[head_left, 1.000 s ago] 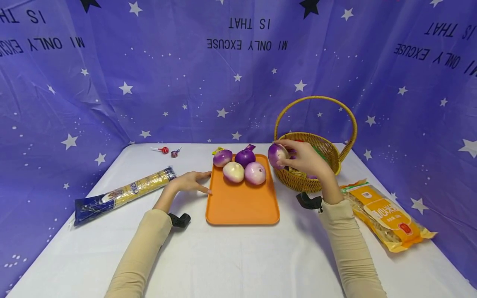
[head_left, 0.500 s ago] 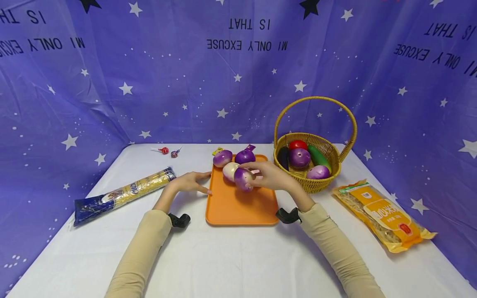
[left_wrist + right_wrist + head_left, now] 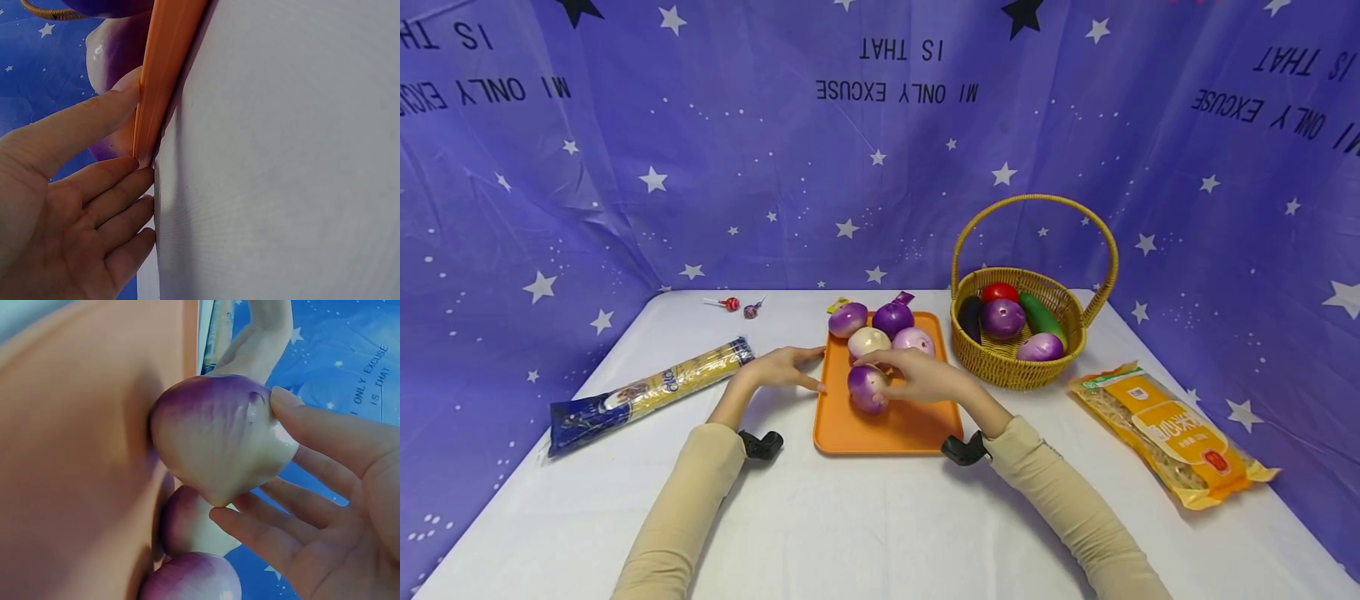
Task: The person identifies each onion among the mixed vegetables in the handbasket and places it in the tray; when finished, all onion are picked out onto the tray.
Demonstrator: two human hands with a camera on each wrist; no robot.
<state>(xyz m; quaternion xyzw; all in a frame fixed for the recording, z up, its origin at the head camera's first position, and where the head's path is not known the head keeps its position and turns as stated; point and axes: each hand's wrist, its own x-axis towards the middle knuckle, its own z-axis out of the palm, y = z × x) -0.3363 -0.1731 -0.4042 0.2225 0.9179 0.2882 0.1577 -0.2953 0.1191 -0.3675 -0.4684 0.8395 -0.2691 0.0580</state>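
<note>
Right hand (image 3: 917,377): fingers and thumb grip an onion (image 3: 867,389) within the outline of the tray (image 3: 910,429), left of its centre. Contact between this onion and the tray floor cannot be confirmed. Left hand (image 3: 781,368): fingers extended, thumb apart from them, touching the tray's left edge. Four other onions (image 3: 877,340) occupy the tray's far half. A basket (image 3: 1015,375) of vegetables (image 3: 1003,318) stands near the far right corner of the bench (image 3: 850,517). Pasta (image 3: 655,387) lies near the left edge.
</note>
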